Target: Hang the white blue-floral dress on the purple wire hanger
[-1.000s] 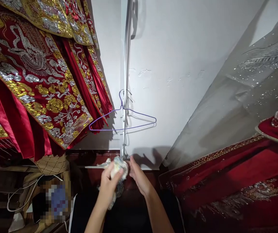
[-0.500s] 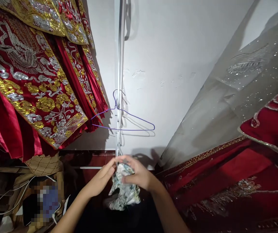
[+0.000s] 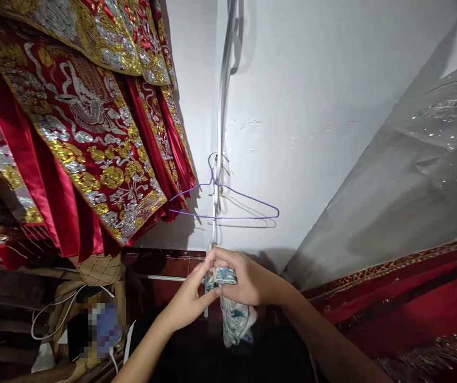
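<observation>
Clutched a patterned cloth (image 3: 234,319) in the closed right hand (image 3: 246,279), low against the white pole (image 3: 214,207), tail dangling. Met its bunched top with the left hand (image 3: 191,299), fingers half-curled; could not tell any grip, hidden behind knuckles. Worked below 1 purple hanger (image 3: 248,199) and red robes (image 3: 85,138), cropped at left.

Cloth (image 3: 234,319) held below a hanger (image 3: 244,217) on the wall (image 3: 312,106).
The hanger hangs on a pole (image 3: 222,106) against the wall, robes (image 3: 85,138) left of it, a drape (image 3: 404,175) right. Below it, left hand (image 3: 188,303) and right hand (image 3: 248,279) meet on the cloth; a basket (image 3: 101,268) sits lower left.
</observation>
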A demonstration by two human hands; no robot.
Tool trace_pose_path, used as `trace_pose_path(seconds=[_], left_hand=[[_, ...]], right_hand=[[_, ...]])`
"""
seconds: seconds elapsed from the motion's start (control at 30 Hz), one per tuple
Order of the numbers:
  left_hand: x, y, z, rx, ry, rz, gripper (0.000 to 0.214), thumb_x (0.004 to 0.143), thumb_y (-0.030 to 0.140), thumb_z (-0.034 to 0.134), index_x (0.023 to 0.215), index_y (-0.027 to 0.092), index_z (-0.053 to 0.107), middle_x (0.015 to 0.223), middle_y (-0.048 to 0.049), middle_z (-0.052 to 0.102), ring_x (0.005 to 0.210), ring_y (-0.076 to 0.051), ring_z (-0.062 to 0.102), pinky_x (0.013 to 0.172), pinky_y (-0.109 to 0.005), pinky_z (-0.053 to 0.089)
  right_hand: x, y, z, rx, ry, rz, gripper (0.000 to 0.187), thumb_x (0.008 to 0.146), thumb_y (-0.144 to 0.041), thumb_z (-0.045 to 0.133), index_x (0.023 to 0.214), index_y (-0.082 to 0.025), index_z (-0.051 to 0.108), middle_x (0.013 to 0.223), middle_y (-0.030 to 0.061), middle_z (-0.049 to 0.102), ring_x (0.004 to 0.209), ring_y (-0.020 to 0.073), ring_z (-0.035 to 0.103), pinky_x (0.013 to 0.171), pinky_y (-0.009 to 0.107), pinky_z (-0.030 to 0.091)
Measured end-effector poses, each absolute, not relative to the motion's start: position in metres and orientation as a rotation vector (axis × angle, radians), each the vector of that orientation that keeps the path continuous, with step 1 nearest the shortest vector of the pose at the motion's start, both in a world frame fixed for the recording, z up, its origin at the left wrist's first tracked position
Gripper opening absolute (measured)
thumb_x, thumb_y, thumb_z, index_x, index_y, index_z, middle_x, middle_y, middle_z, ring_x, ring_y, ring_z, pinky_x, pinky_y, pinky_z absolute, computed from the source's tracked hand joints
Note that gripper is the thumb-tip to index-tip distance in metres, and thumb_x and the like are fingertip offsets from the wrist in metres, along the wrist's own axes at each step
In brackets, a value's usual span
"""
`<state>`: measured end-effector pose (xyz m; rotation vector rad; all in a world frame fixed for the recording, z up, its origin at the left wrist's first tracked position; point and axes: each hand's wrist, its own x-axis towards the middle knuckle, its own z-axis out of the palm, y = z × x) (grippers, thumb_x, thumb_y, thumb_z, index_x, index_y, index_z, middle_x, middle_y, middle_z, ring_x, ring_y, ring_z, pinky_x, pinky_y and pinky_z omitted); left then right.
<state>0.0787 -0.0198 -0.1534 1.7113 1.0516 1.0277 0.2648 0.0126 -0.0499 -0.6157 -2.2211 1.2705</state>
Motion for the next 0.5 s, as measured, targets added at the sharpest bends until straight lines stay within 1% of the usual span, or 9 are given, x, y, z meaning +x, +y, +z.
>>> trace_pose_path(seconds=[0.03, 0.07, 0.1, 0.17, 0.2, 0.27, 0.33, 0.43, 0.5], left_hand=[[0.079, -0.018, -0.154, 1.753, 1.03, 0.931, 0.026, 0.09, 0.04, 0.06, 0.108, 0.022, 0.067, 0.11, -0.0068, 0.067, 0.108, -0.028, 0.059, 0.098, -0.037, 0.044], [0.079, -0.016, -0.157, 1.781, 1.01, 0.842, 0.025, 0.092, 0.041, 0.056, 0.095, 0.02, 0.069, 0.096, -0.0054, 0.068, 0.097, -0.026, 0.061, 0.091, -0.035, 0.047], [0.078, -0.016, -0.161, 1.795, 1.004, 0.79, 0.028, 0.094, 0.041, 0.052, 0.088, 0.019, 0.068, 0.088, -0.0041, 0.068, 0.089, -0.025, 0.062, 0.086, -0.034, 0.048], [0.07, -0.017, -0.169, 1.795, 1.053, 0.801, 0.028, 0.094, 0.042, 0.051, 0.092, 0.019, 0.067, 0.086, -0.0023, 0.067, 0.085, -0.023, 0.061, 0.082, -0.032, 0.048], [0.064, -0.017, -0.172, 1.788, 1.1, 0.836, 0.026, 0.093, 0.043, 0.053, 0.097, 0.021, 0.066, 0.087, -0.0017, 0.067, 0.085, -0.023, 0.061, 0.082, -0.031, 0.047], [0.05, -0.018, -0.172, 1.769, 1.218, 0.918, 0.026, 0.09, 0.045, 0.056, 0.098, 0.022, 0.064, 0.085, -0.0006, 0.065, 0.081, -0.021, 0.059, 0.076, -0.029, 0.046], [0.037, -0.02, -0.163, 1.756, 1.332, 1.006, 0.026, 0.09, 0.046, 0.057, 0.092, 0.02, 0.063, 0.079, 0.0002, 0.06, 0.074, -0.018, 0.055, 0.068, -0.025, 0.043], [0.027, -0.023, -0.136, 1.83, 1.426, 1.094, 0.027, 0.092, 0.045, 0.055, 0.088, 0.018, 0.06, 0.075, 0.0007, 0.055, 0.07, -0.015, 0.049, 0.064, -0.022, 0.039], [0.024, -0.024, -0.118, 1.929, 1.444, 1.076, 0.029, 0.094, 0.044, 0.052, 0.085, 0.018, 0.059, 0.075, 0.0009, 0.053, 0.07, -0.014, 0.048, 0.065, -0.022, 0.037]], right_hand=[[0.268, 0.015, -0.051, -0.665, -2.241, 1.229, 0.042, 0.069, -0.007, 0.052, 0.107, -0.023, 0.059, 0.082, -0.0011, 0.062, 0.065, 0.0139, 0.052, 0.062, 0.025, 0.043], [0.273, 0.02, -0.053, -0.735, -2.24, 1.146, 0.04, 0.068, -0.007, 0.053, 0.104, -0.023, 0.059, 0.075, -0.0034, 0.058, 0.059, 0.0119, 0.046, 0.057, 0.024, 0.039], [0.28, 0.027, -0.055, -0.818, -2.205, 1.041, 0.038, 0.067, -0.007, 0.054, 0.101, -0.023, 0.059, 0.069, -0.0053, 0.054, 0.055, 0.0107, 0.041, 0.055, 0.023, 0.036], [0.293, 0.044, -0.06, -0.974, -2.02, 0.841, 0.041, 0.066, -0.007, 0.053, 0.102, -0.024, 0.059, 0.064, -0.0072, 0.048, 0.053, 0.0105, 0.038, 0.054, 0.023, 0.033], [0.297, 0.053, -0.063, -1.026, -1.898, 0.784, 0.045, 0.066, -0.007, 0.053, 0.108, -0.024, 0.058, 0.063, -0.0077, 0.047, 0.053, 0.0109, 0.039, 0.054, 0.023, 0.033], [0.297, 0.073, -0.072, -1.061, -1.682, 0.794, 0.056, 0.069, -0.012, 0.054, 0.123, -0.024, 0.053, 0.065, -0.0065, 0.051, 0.055, 0.0127, 0.044, 0.054, 0.023, 0.036], [0.287, 0.092, -0.085, -1.024, -1.575, 0.895, 0.053, 0.076, -0.019, 0.054, 0.129, -0.023, 0.051, 0.075, -0.0016, 0.059, 0.064, 0.0159, 0.053, 0.06, 0.026, 0.042], [0.266, 0.117, -0.108, -1.026, -1.608, 0.93, 0.033, 0.084, -0.028, 0.046, 0.112, -0.022, 0.062, 0.088, 0.0032, 0.065, 0.08, 0.0188, 0.059, 0.074, 0.029, 0.046], [0.26, 0.128, -0.12, -1.089, -1.647, 0.839, 0.026, 0.083, -0.028, 0.044, 0.096, -0.021, 0.065, 0.086, 0.0022, 0.065, 0.079, 0.0182, 0.057, 0.075, 0.029, 0.045]])
